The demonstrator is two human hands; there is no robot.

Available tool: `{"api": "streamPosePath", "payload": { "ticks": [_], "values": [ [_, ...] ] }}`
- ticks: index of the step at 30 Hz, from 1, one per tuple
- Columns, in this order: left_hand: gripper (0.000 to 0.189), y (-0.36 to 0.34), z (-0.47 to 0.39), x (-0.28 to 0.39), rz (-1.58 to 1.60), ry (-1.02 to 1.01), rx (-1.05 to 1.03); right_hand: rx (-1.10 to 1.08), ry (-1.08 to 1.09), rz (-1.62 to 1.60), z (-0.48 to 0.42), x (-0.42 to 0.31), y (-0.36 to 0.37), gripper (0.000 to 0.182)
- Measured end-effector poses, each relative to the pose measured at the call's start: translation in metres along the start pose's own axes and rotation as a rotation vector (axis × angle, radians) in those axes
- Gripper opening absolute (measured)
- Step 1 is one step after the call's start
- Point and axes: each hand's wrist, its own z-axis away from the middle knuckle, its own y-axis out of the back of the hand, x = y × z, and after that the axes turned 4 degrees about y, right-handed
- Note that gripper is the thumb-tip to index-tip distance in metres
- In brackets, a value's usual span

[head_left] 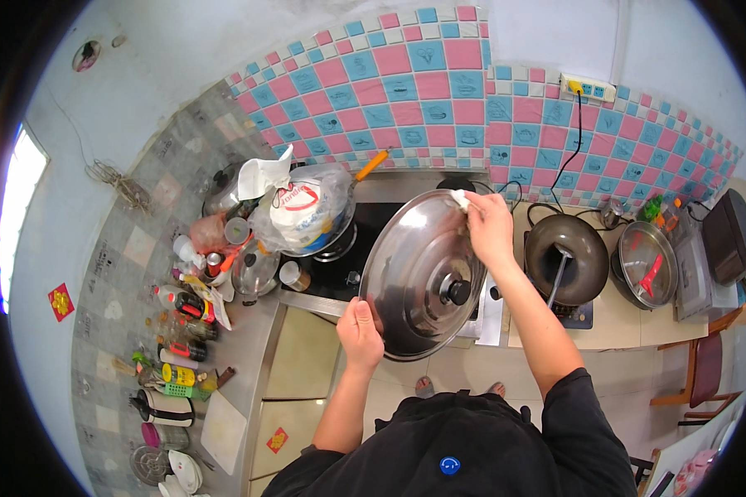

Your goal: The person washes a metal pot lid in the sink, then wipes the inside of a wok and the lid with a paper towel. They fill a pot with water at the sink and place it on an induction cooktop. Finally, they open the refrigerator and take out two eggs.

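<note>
A large stainless-steel pot lid [410, 273] with a black knob [457, 291] is held tilted in front of me, over the black glass gas stove [373, 223]. My left hand [360, 332] grips its lower left rim, thumb on the outer face. At the upper right rim, my right hand [491, 227] pinches a small white cloth or tissue [459, 199] against the metal. The lid hides part of the stove. Right of it, a dark wok [566, 255] with a metal-handled utensil [558, 279] inside sits on an induction cooker [575, 315].
Left of the stove stand a plastic-wrapped bundle [301, 211], a glass-lidded pot [255, 270] and a jar [294, 276]. Bottles and a white cutting board [224, 432] line the left counter. A metal pot [646, 264] with a red utensil stands right, near a chair [704, 369].
</note>
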Motion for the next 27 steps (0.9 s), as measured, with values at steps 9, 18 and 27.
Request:
{"api": "streamPosePath", "payload": {
  "ticks": [9,18,27],
  "values": [
    [0.040,0.007,-0.010,-0.007,0.056,0.058,0.129,-0.320,0.779,-0.115,0.105,-0.071,-0.009,0.028],
    [0.040,0.013,0.000,0.003,0.149,0.135,0.149,-0.285,0.158,-0.152,0.028,-0.037,0.009,0.022],
    [0.043,0.014,0.012,-0.013,0.045,0.084,0.128,0.023,-0.263,-0.369,0.028,0.028,-0.015,0.023]
  ]
}}
